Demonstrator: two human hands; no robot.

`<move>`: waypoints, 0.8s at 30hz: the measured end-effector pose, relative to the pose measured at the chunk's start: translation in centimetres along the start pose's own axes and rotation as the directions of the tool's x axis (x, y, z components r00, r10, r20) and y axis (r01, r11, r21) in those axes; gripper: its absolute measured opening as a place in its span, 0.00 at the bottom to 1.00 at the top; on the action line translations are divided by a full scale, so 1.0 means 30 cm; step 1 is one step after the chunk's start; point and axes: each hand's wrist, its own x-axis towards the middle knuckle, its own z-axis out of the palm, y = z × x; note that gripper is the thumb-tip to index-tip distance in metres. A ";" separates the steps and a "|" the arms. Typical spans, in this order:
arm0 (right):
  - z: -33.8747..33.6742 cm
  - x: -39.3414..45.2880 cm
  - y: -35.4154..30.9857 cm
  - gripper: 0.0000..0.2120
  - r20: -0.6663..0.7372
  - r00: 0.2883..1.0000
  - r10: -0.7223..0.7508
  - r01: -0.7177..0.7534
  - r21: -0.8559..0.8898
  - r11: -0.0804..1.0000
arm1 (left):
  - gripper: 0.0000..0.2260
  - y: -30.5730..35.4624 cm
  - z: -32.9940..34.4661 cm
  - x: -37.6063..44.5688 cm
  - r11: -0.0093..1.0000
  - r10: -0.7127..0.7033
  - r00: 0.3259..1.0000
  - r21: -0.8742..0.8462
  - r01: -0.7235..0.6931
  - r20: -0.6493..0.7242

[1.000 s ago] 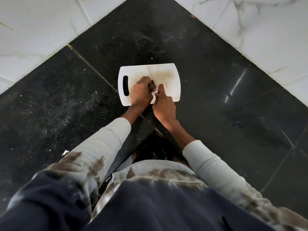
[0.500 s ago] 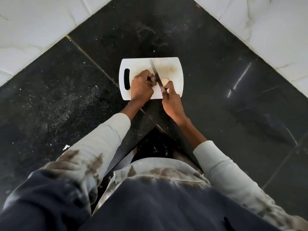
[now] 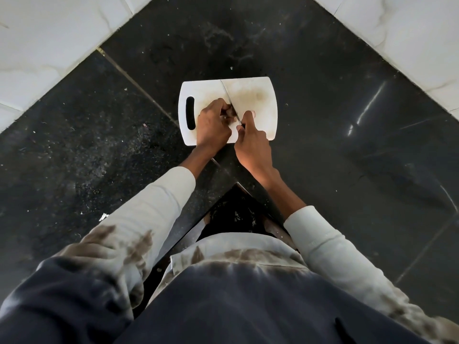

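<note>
Head view: left hand (image 3: 213, 125) pinching brown piece (image 3: 230, 112), right hand (image 3: 252, 143) around knife (image 3: 226, 94), over cutting board (image 3: 259, 96).

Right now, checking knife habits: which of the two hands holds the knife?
The right hand: it grips the knife by the handle, blade slanting across the white cutting board. The left hand only pins a small dark piece beside the blade.

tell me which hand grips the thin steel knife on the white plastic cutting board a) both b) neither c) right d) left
c: the right hand grips the thin steel knife, its blade slanting across the white plastic cutting board, while the left hand holds a small dark piece of food beside the blade.
</note>
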 end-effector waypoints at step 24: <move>0.081 -0.083 0.131 0.09 -0.042 0.999 0.019 -0.019 0.015 1.000 | 0.14 0.028 -0.009 -0.019 0.999 0.014 0.999 0.044 -0.012 -0.045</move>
